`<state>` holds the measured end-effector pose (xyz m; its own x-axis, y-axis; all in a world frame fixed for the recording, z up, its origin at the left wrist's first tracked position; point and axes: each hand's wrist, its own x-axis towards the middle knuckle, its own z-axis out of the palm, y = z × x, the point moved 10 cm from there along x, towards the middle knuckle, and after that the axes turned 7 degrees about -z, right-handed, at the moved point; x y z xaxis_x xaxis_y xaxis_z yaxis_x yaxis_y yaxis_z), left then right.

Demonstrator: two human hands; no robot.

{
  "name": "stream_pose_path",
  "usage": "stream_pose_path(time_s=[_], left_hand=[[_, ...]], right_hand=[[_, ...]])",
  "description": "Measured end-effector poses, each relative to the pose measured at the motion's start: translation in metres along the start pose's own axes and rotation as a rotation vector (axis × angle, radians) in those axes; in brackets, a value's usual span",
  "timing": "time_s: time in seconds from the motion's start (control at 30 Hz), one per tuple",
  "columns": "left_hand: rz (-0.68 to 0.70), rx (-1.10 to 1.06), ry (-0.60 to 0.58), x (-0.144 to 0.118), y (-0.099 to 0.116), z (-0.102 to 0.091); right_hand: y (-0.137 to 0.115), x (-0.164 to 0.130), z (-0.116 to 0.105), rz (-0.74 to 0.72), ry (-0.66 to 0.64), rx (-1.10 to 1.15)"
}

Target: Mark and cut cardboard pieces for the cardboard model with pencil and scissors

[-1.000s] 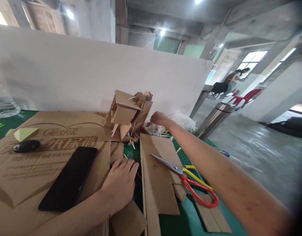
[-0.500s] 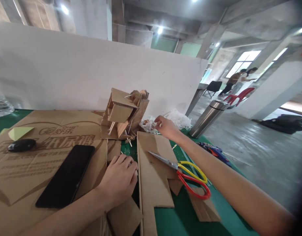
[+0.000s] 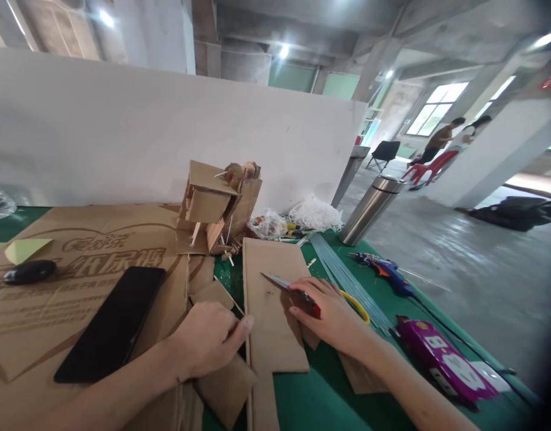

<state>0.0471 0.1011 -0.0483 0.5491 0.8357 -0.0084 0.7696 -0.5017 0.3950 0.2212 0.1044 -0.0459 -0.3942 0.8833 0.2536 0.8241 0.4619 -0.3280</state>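
Note:
My left hand [image 3: 212, 335] is closed with its thumb stretched along the near side of a small piece of cardboard [image 3: 215, 293], which it seems to grip; the curled fingers are mostly hidden. Over the scissors [image 3: 276, 280] lies my right hand [image 3: 327, 305], fingers closed around the area of their pivot. The blades point to the far left, and part of the yellow handle shows past the hand. Beneath the scissors a long, notched cardboard sheet [image 3: 271, 335] lies flat. Behind it stands a cardboard structure [image 3: 212, 203] with wooden rods and round parts.
A black phone [image 3: 111, 326] and a black mouse [image 3: 29, 272] lie on printed cardboard [image 3: 136, 224] at left. Toward the right are clear glue sticks [image 3: 347, 281], a glue gun [image 3: 385, 269], a purple pack [image 3: 444, 359] and a steel flask [image 3: 372, 209]. A white partition [image 3: 123, 137] rises behind.
My right hand has come back from the plastic bag at the rear and closed on the scissors. My left hand has turned, and a cardboard piece now shows beyond it. The view has shifted right.

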Motion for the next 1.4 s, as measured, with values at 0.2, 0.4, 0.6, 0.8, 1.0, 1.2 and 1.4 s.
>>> stream_pose_path(time_s=[0.2, 0.4, 0.6, 0.8, 1.0, 1.2, 1.4], left_hand=[[-0.122, -0.259, -0.005, 0.009, -0.012, 0.001], [-0.185, -0.418, -0.057, 0.008, -0.015, 0.011], [-0.23, -0.511, -0.085, 0.008, -0.021, 0.017], [-0.22, -0.546, -0.063, 0.009, -0.019, 0.014], [-0.14, -0.46, -0.021, 0.009, -0.012, 0.005], [-0.106, -0.417, -0.029, 0.006, -0.002, 0.001], [-0.106, -0.399, 0.006, 0.002, 0.003, -0.007]], right_hand=[[0.025, -0.001, 0.002, 0.066, 0.015, -0.017], [0.046, -0.002, -0.01, 0.146, 0.053, -0.078], [0.09, -0.01, -0.023, 0.317, 0.166, -0.195], [0.077, -0.01, -0.025, 0.351, 0.195, -0.314], [0.044, -0.01, -0.019, 0.326, 0.101, -0.334], [0.039, -0.013, -0.012, 0.318, 0.101, -0.191], [0.048, -0.014, -0.01, 0.35, 0.154, 0.01]])
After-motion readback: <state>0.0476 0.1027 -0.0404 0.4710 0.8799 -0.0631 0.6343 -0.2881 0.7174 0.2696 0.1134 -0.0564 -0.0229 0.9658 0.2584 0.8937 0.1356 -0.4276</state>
